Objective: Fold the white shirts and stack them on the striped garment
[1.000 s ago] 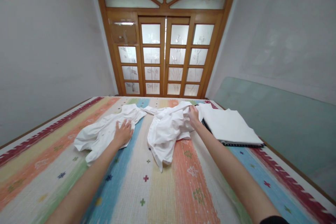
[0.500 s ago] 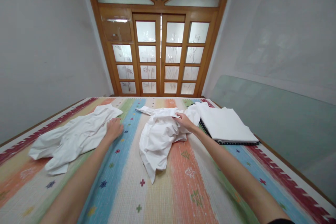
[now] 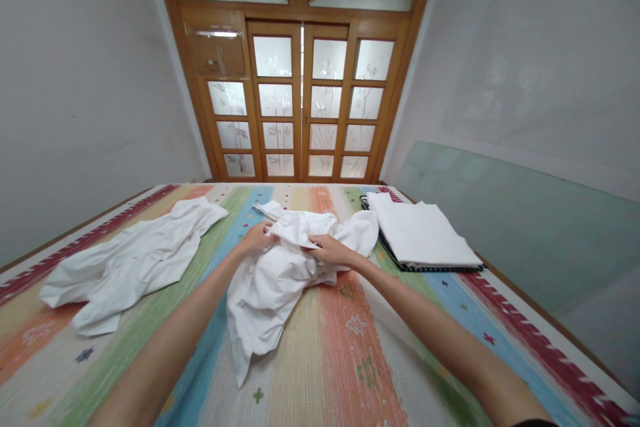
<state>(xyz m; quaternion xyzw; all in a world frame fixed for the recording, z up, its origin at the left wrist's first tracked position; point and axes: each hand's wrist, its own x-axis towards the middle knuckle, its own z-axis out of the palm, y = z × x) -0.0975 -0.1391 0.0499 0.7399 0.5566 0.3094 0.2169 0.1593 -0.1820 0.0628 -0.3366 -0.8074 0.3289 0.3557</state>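
A crumpled white shirt lies bunched in the middle of the striped bedspread, one pointed end reaching toward me. At its upper left edge, the fingers of my left hand are closed on the cloth, partly hidden by a fold. My right hand pinches another fold of it near the centre, thumb on top. To the left, a second white shirt is spread loosely with creases, touched by neither hand.
At the right, a stack of folded white cloth lies on a dark, white-edged piece. A pale green board stands along the right wall. Wooden doors with glass panes rise beyond the far edge.
My left hand has moved right, from beside the left shirt onto the middle one, and grips it. My right hand has shifted slightly left, and the shirt's near end has swung left and closer.
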